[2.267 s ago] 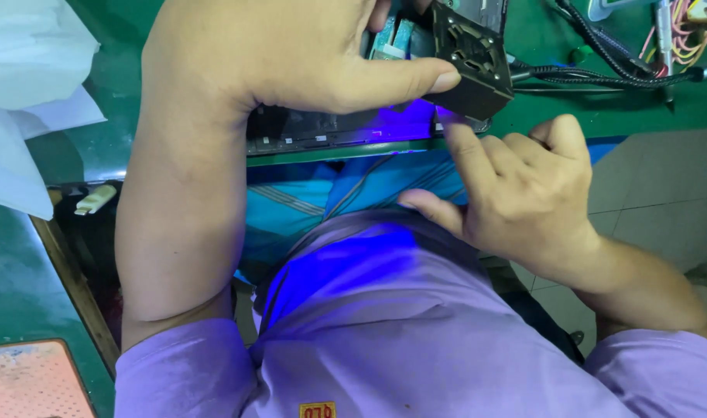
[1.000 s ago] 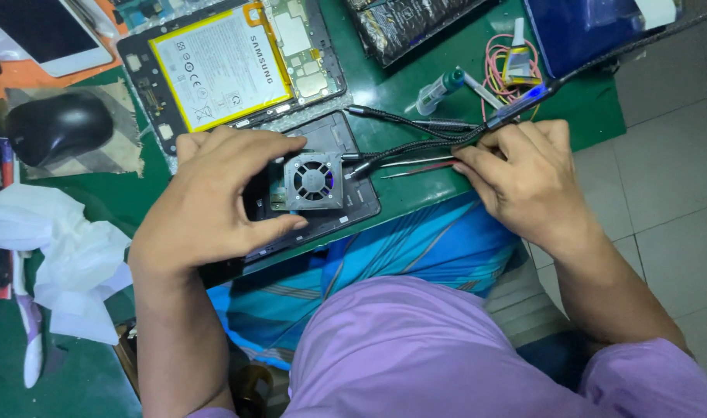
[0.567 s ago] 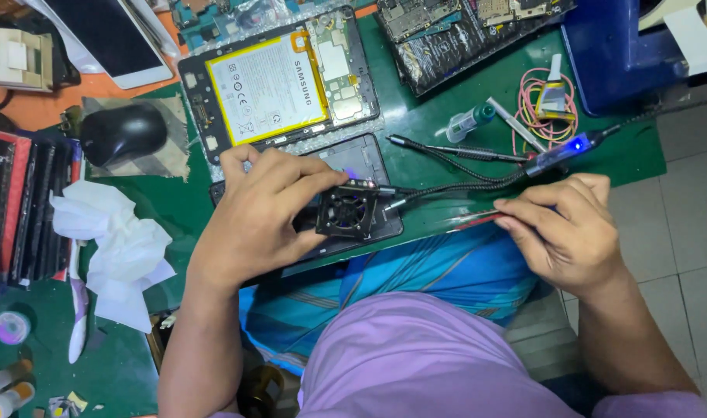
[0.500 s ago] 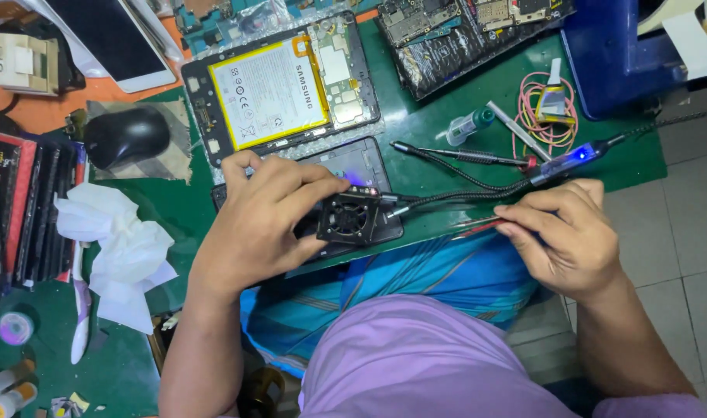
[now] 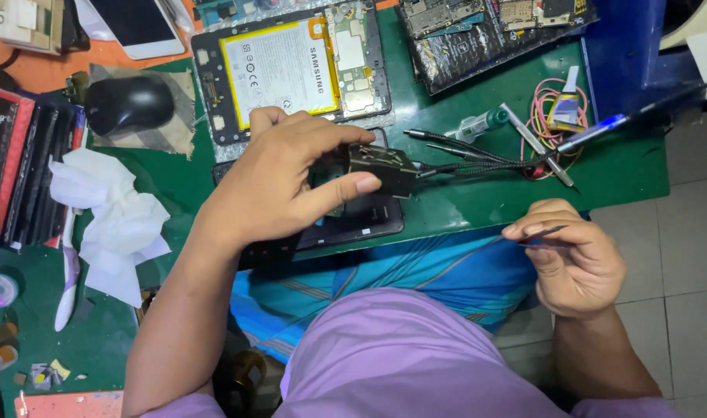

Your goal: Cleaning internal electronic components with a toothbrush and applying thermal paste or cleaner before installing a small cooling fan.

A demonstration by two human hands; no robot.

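Left hand is pinched around a small black fan block, thumb under and fingers over, lifted just above the dark phone lying at the near edge of the green desk, probably so it clears the screen. Its black cables trail off right toward the pile of coloured wires. Right hand hangs off the near right of the desk, fingers curled shut on a thin dark tool, looks like tweezers, kept out of the way. Opened tablet with the yellow battery sits farther back, black mouse and crumpled tissue off to the left
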